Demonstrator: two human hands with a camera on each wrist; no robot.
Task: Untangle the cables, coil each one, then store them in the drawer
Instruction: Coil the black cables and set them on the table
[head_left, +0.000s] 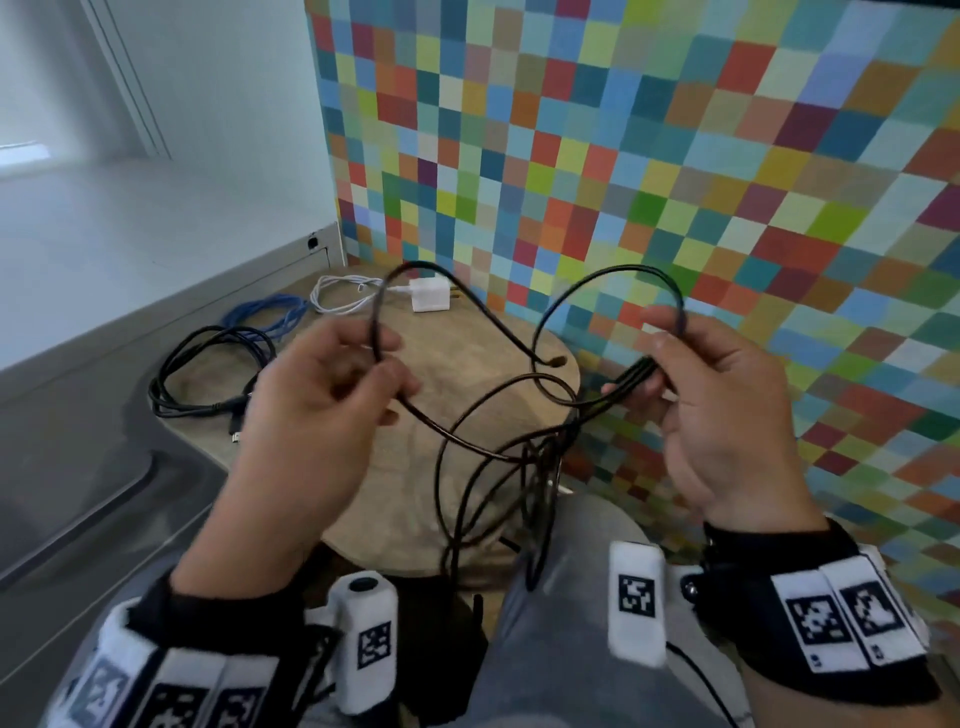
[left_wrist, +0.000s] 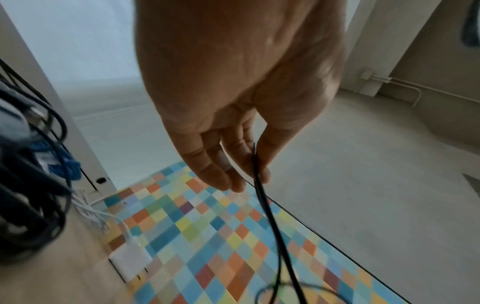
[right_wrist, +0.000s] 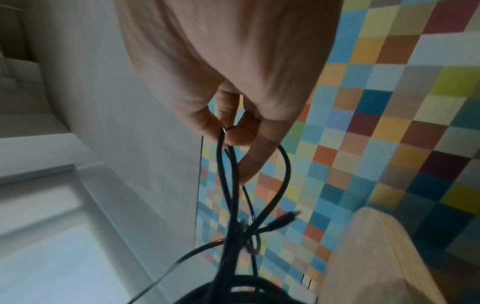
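Observation:
A long thin black cable (head_left: 467, 405) hangs in loose loops between both hands above a small round wooden table (head_left: 457, 364). My left hand (head_left: 332, 384) pinches one strand (left_wrist: 259, 181) between thumb and fingers. My right hand (head_left: 711, 395) grips a bundle of several strands (right_wrist: 228, 164) of the same cable. A loose plug end (head_left: 550, 361) dangles near the table's right edge (right_wrist: 283, 219). The remaining loops droop down past the table's front, over my lap.
On the table lie a coiled black cable (head_left: 208, 374), a blue cable (head_left: 270, 317) and a white cable with a white charger (head_left: 428, 293). A multicoloured chequered panel (head_left: 675, 156) stands right behind the table. A grey ledge (head_left: 78, 415) runs at the left.

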